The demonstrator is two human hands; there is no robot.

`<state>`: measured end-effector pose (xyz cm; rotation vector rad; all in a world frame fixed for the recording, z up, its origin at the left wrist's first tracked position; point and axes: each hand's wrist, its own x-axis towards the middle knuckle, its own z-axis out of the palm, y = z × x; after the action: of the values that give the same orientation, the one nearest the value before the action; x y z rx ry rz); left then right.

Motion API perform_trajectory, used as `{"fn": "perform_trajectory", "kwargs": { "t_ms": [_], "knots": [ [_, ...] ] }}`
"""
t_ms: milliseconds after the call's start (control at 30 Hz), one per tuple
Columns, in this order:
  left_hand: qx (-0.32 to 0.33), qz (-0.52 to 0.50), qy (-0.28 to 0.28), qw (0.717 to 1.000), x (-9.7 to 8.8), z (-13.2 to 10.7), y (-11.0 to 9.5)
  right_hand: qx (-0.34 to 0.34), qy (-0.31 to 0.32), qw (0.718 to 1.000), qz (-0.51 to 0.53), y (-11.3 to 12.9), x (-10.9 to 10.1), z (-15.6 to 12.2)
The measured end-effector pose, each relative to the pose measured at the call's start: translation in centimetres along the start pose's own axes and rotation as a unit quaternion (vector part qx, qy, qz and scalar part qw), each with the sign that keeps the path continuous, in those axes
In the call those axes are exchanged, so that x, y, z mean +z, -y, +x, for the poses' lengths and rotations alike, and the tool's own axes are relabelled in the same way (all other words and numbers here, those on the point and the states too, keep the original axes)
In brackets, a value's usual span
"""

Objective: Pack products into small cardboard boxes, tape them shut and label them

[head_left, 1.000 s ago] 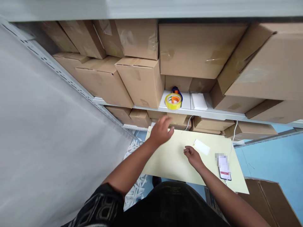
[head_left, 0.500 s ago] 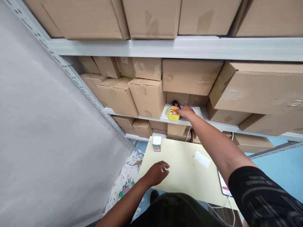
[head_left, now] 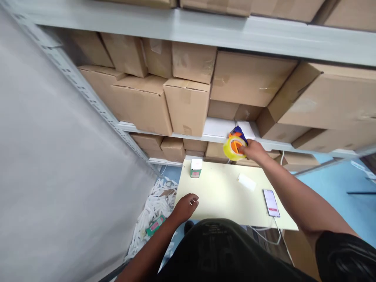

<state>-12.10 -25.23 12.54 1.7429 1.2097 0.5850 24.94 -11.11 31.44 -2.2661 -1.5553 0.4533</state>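
Observation:
My right hand [head_left: 255, 150] is closed on a tape dispenser [head_left: 234, 145] with a yellow roll, an orange core and a blue handle. It holds the dispenser in the air just in front of the shelf edge [head_left: 217, 137], above the far side of the pale yellow table [head_left: 223, 196]. My left hand [head_left: 185, 205] rests at the table's near left edge with its fingers curled, and nothing shows in it. A small white and green box [head_left: 196, 168] stands at the table's far left corner. A white slip [head_left: 246, 182] lies near the middle.
A phone [head_left: 270, 202] on a cable lies at the table's right. Cardboard boxes [head_left: 188, 103] fill the metal shelves behind. White paper scraps [head_left: 152, 211] litter the blue floor at the left, beside a grey wall [head_left: 53, 176].
My right hand has taken the tape dispenser off the shelf and drawn it forward and to the right. My left hand has slid back toward the table's near left edge.

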Motion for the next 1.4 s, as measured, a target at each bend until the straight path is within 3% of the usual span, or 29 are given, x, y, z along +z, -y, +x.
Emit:
{"fn": "perform_trajectory", "kwargs": {
  "t_ms": [133,233,333,433,567,700,833,967,1133,1400],
  "knots": [
    [0.014,0.014,0.055,0.998,0.8,1.9,-0.4,0.063,0.039,0.997,-0.034,-9.2,5.4,-9.3],
    [0.008,0.030,0.090,0.995,2.4,2.8,-0.7,0.098,0.103,0.987,-0.078,-14.6,10.6,-13.9],
    [-0.003,0.046,0.104,0.993,4.4,3.1,-1.1,0.106,0.133,0.982,-0.085,-18.5,14.4,-14.8],
    [-0.021,0.060,0.103,0.993,6.6,2.6,-2.1,0.101,0.162,0.978,-0.085,-21.4,16.7,-13.4],
    [-0.069,0.078,0.090,0.991,9.6,1.3,-3.8,0.081,0.206,0.972,-0.080,-23.9,18.1,-11.0],
    [-0.109,0.071,0.048,0.990,12.8,-0.7,-5.4,0.032,0.246,0.966,-0.078,-25.7,17.3,-10.3],
    [-0.147,0.065,-0.012,0.987,15.6,-3.0,-6.6,-0.054,0.186,0.978,-0.077,-27.7,15.4,-10.1],
    [-0.177,0.051,-0.084,0.979,17.3,-5.3,-7.3,-0.150,0.179,0.972,-0.031,-27.5,14.4,-8.7],
    [-0.204,0.038,-0.169,0.963,18.0,-8.7,-7.8,-0.195,0.198,0.959,0.048,-22.7,14.6,-7.9],
    [-0.244,0.024,-0.258,0.934,19.0,-16.8,-8.6,-0.230,0.284,0.926,0.088,-16.3,16.8,-11.4]
  ]
}}
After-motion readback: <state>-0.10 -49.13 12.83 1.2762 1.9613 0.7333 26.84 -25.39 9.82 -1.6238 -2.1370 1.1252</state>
